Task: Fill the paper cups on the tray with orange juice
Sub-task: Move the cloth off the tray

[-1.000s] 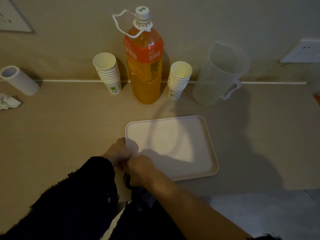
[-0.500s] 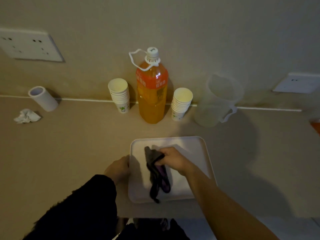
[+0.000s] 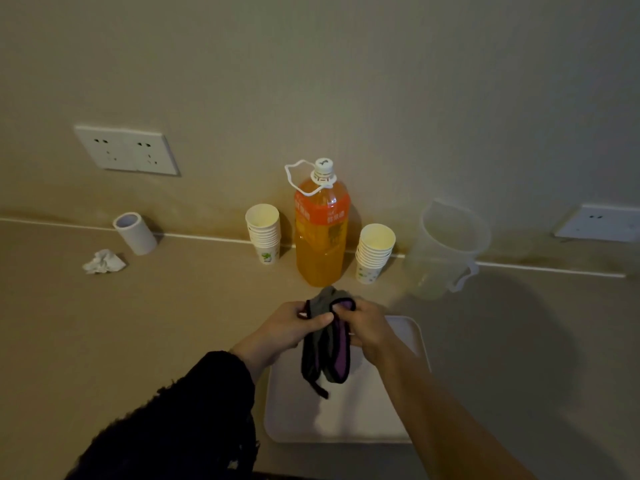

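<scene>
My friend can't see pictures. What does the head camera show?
The left hand and right hand grip a dark cloth over a white tray. Behind, an orange juice bottle stands between two stacks of paper cups, beside a clear jug.

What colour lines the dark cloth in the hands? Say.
Purple, inside the grey black-edged cloth; head view.

Dim, warm light falls on a plain beige wall [image 3: 346, 64] carrying a white double socket [image 3: 126, 150] at upper left and another socket [image 3: 601, 223] at the right edge, above a beige tabletop [image 3: 138, 323].
</scene>
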`<state>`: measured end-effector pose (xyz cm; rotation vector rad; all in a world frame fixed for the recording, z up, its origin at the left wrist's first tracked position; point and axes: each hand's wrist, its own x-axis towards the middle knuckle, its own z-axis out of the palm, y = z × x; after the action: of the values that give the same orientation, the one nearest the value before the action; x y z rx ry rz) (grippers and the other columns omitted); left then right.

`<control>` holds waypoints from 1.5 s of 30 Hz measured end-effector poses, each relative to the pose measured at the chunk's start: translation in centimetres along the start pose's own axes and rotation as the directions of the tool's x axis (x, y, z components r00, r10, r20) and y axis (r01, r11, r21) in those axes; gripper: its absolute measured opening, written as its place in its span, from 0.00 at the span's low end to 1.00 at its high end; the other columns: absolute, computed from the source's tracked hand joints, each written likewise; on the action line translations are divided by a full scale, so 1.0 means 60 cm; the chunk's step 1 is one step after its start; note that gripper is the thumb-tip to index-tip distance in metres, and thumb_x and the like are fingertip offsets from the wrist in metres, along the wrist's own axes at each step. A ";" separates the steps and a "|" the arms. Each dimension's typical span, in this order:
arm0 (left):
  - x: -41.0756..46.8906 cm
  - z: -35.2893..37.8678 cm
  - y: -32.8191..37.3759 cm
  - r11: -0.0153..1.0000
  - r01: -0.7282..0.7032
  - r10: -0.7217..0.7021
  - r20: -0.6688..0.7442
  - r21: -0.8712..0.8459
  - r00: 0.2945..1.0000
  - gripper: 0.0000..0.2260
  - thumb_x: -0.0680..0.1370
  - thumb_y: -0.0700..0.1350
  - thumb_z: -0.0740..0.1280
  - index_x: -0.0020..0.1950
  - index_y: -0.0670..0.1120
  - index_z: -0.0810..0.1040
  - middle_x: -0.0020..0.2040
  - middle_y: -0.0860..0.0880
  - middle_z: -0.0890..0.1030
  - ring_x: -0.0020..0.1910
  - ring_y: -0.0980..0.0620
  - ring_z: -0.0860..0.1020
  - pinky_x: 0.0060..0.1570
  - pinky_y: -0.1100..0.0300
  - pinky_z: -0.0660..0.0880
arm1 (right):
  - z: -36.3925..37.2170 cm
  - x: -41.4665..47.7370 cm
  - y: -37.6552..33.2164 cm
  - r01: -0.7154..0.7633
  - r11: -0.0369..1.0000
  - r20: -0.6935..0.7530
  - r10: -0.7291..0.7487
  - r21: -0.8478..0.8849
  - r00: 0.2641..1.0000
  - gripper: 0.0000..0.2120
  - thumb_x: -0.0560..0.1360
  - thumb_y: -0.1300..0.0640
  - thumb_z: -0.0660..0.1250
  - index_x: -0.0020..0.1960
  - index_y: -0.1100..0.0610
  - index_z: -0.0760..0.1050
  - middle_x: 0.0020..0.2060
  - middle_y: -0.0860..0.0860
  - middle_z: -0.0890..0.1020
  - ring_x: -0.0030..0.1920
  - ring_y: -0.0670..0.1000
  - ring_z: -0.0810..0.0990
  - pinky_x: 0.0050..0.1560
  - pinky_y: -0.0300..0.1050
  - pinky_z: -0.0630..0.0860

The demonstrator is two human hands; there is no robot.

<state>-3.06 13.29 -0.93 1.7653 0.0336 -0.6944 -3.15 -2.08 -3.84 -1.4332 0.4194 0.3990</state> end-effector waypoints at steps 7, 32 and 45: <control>0.003 -0.012 -0.009 0.968 0.018 -0.068 -0.195 -0.249 0.979 0.07 0.78 0.43 0.66 0.49 0.40 0.79 0.45 0.44 0.83 0.43 0.50 0.81 0.39 0.61 0.76 | -0.012 0.001 -0.013 -0.056 0.982 0.093 0.039 0.182 0.995 0.13 0.81 0.64 0.56 0.62 0.63 0.73 0.56 0.59 0.80 0.56 0.58 0.79 0.58 0.55 0.76; -0.056 -0.160 0.000 0.581 0.060 0.023 0.091 -0.812 0.996 0.31 0.48 0.46 0.85 0.47 0.37 0.85 0.48 0.38 0.83 0.44 0.42 0.84 0.37 0.51 0.81 | 0.102 0.022 0.001 -0.228 0.970 0.379 0.180 0.087 0.908 0.28 0.74 0.36 0.62 0.66 0.53 0.71 0.60 0.53 0.78 0.60 0.54 0.76 0.59 0.48 0.75; -0.021 -0.238 -0.035 0.747 0.053 -0.378 -0.358 -0.662 0.854 0.18 0.83 0.49 0.54 0.60 0.37 0.74 0.53 0.36 0.79 0.41 0.45 0.76 0.44 0.54 0.72 | 0.236 0.052 -0.028 0.494 0.637 0.124 -0.534 -0.592 0.837 0.09 0.74 0.62 0.65 0.54 0.58 0.77 0.50 0.55 0.79 0.51 0.53 0.77 0.51 0.45 0.74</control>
<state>1.30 27.08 -0.14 1.2239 0.7555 -0.3284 0.91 11.90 -2.67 -2.1209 -0.1152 -0.0012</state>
